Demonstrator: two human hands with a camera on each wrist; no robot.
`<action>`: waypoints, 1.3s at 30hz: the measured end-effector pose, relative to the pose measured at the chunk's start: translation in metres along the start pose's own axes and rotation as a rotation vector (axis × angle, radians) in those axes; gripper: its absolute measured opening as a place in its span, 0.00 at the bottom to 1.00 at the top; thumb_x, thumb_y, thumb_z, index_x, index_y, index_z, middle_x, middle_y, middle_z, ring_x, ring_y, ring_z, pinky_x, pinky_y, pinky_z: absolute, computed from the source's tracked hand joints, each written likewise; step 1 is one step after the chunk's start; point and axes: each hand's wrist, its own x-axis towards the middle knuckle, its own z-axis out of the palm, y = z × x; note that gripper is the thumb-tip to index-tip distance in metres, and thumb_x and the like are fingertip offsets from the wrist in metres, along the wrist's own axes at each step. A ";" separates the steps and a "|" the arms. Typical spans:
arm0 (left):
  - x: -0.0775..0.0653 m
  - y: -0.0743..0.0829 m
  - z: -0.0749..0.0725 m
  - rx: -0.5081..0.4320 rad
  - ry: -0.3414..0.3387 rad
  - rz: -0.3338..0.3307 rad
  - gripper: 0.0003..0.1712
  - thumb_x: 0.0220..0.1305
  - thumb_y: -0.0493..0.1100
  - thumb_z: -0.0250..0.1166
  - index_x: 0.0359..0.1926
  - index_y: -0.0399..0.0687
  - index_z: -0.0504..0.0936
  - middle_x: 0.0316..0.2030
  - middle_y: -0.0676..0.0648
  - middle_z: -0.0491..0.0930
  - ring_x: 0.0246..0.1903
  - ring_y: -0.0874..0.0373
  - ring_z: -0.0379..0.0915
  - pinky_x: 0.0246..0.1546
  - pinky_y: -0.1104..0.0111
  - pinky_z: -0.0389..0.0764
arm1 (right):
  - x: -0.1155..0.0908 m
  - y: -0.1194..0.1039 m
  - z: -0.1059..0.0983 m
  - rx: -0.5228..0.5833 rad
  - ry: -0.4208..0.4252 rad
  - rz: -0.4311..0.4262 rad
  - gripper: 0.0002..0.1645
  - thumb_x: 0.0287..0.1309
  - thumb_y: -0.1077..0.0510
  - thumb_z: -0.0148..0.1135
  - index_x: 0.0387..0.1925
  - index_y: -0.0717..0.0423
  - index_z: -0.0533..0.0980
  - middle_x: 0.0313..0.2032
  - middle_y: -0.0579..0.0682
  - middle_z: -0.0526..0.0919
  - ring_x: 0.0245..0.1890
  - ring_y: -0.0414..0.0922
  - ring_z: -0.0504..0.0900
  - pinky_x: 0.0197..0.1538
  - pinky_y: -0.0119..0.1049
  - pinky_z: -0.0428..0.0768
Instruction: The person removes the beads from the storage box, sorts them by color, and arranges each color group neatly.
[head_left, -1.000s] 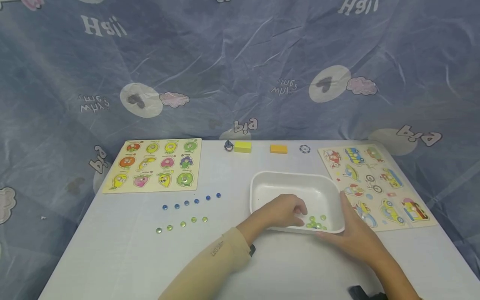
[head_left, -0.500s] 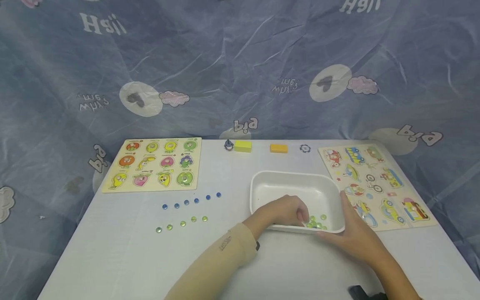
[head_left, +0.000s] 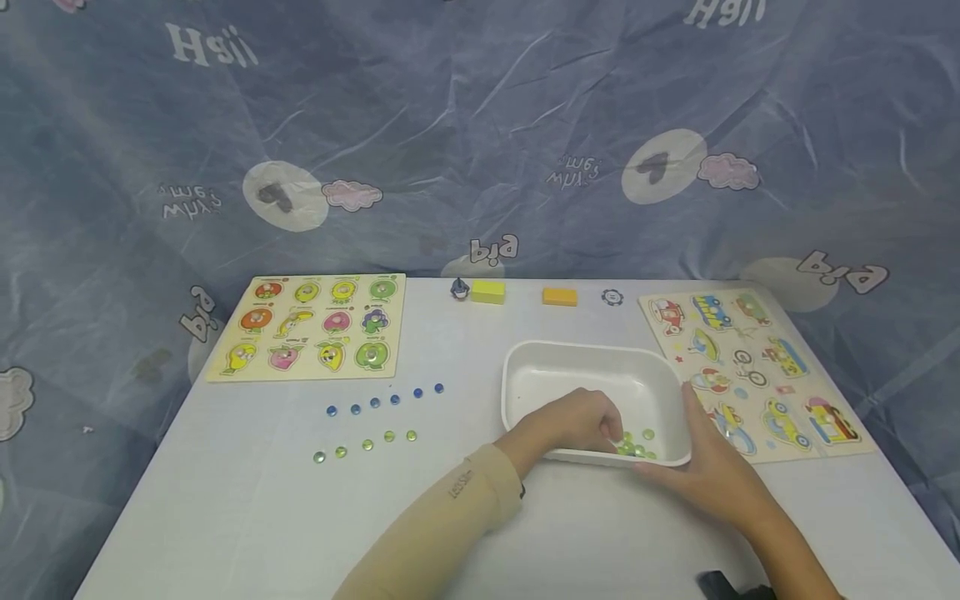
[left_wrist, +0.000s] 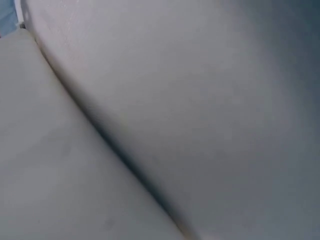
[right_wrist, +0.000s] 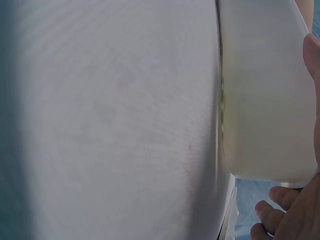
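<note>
Picking in the tray: the step in hand looked like taking one of the translucent green, round, glass-like beads (head_left: 628, 447) from the near right part of the white, rounded rectangular, plastic-looking tray (head_left: 588, 351).
Next move: it probably called for a sure pinch on a single bead and a lift clear of the tray's near or left wall without scattering the others.
Left hand (head_left: 577, 419): reached in over the near wall, its fingers bent down at the left edge of the bead cluster; the fingertips were hidden, so whether they pinched a bead could not be told.
Right hand (head_left: 712, 475): gripped the tray's near right corner, thumb along the near side and fingers around the right end, seemingly to steady it.
Rows left of the tray: five matching beads formed the near green row (head_left: 367, 445); six shiny blue, round beads formed the blue row (head_left: 375, 402) farther back, both on the white table (head_left: 225, 500).
</note>
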 end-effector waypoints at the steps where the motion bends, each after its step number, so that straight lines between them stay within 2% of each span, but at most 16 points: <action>1: 0.001 0.001 0.000 0.000 0.001 0.003 0.11 0.47 0.49 0.74 0.34 0.60 0.84 0.27 0.64 0.78 0.31 0.72 0.72 0.36 0.78 0.73 | 0.000 0.000 0.000 0.001 0.001 -0.002 0.79 0.36 0.25 0.67 0.70 0.41 0.21 0.74 0.51 0.30 0.70 0.69 0.48 0.58 0.70 0.59; 6: 0.002 0.005 0.001 -0.003 -0.011 0.012 0.10 0.48 0.48 0.73 0.34 0.60 0.85 0.28 0.64 0.80 0.31 0.72 0.73 0.37 0.79 0.73 | 0.000 0.000 0.000 0.011 -0.001 -0.014 0.79 0.37 0.26 0.67 0.70 0.42 0.21 0.74 0.52 0.30 0.69 0.69 0.48 0.58 0.70 0.59; 15: 0.003 0.010 0.001 -0.029 -0.059 -0.022 0.05 0.49 0.45 0.70 0.31 0.60 0.85 0.24 0.64 0.79 0.27 0.70 0.75 0.31 0.77 0.74 | 0.001 -0.003 -0.001 0.011 -0.005 -0.009 0.79 0.38 0.26 0.66 0.70 0.42 0.21 0.74 0.52 0.29 0.70 0.69 0.48 0.58 0.70 0.58; 19: 0.004 0.010 0.002 -0.020 -0.065 -0.040 0.06 0.48 0.45 0.71 0.30 0.61 0.85 0.24 0.64 0.80 0.27 0.70 0.74 0.33 0.77 0.74 | 0.000 -0.004 -0.001 0.013 -0.007 -0.008 0.79 0.38 0.26 0.66 0.70 0.42 0.21 0.74 0.51 0.29 0.70 0.68 0.47 0.58 0.70 0.59; 25: 0.004 0.011 0.002 0.004 -0.058 -0.023 0.04 0.50 0.46 0.70 0.30 0.60 0.84 0.25 0.64 0.80 0.28 0.70 0.74 0.34 0.77 0.74 | 0.001 -0.004 -0.001 0.005 -0.008 -0.005 0.79 0.38 0.25 0.66 0.70 0.43 0.20 0.74 0.51 0.29 0.70 0.69 0.47 0.59 0.70 0.58; 29: 0.002 0.010 0.000 0.012 -0.024 0.014 0.03 0.53 0.46 0.68 0.32 0.60 0.84 0.25 0.64 0.78 0.29 0.71 0.73 0.35 0.79 0.73 | 0.000 -0.004 -0.001 0.006 -0.002 -0.012 0.78 0.38 0.26 0.66 0.70 0.43 0.21 0.74 0.51 0.29 0.70 0.68 0.45 0.59 0.70 0.58; 32: -0.002 0.011 -0.007 0.012 0.030 0.061 0.03 0.56 0.47 0.67 0.33 0.61 0.82 0.27 0.64 0.76 0.31 0.72 0.71 0.36 0.80 0.72 | -0.001 -0.003 -0.001 0.008 0.003 -0.015 0.78 0.38 0.26 0.66 0.70 0.43 0.21 0.74 0.52 0.29 0.71 0.67 0.45 0.59 0.70 0.58; 35: -0.011 0.014 -0.021 0.001 0.093 0.118 0.04 0.57 0.49 0.67 0.34 0.61 0.82 0.29 0.64 0.74 0.33 0.72 0.69 0.37 0.82 0.70 | -0.001 -0.003 -0.001 0.008 0.001 -0.010 0.79 0.38 0.26 0.66 0.70 0.43 0.21 0.74 0.52 0.29 0.71 0.67 0.45 0.59 0.70 0.58; 39: -0.033 0.015 -0.048 -0.031 0.181 0.187 0.06 0.58 0.52 0.67 0.37 0.61 0.82 0.31 0.63 0.75 0.34 0.72 0.69 0.38 0.83 0.71 | -0.001 -0.003 -0.001 -0.002 -0.012 0.009 0.79 0.38 0.25 0.66 0.70 0.44 0.20 0.74 0.53 0.29 0.70 0.69 0.46 0.58 0.70 0.59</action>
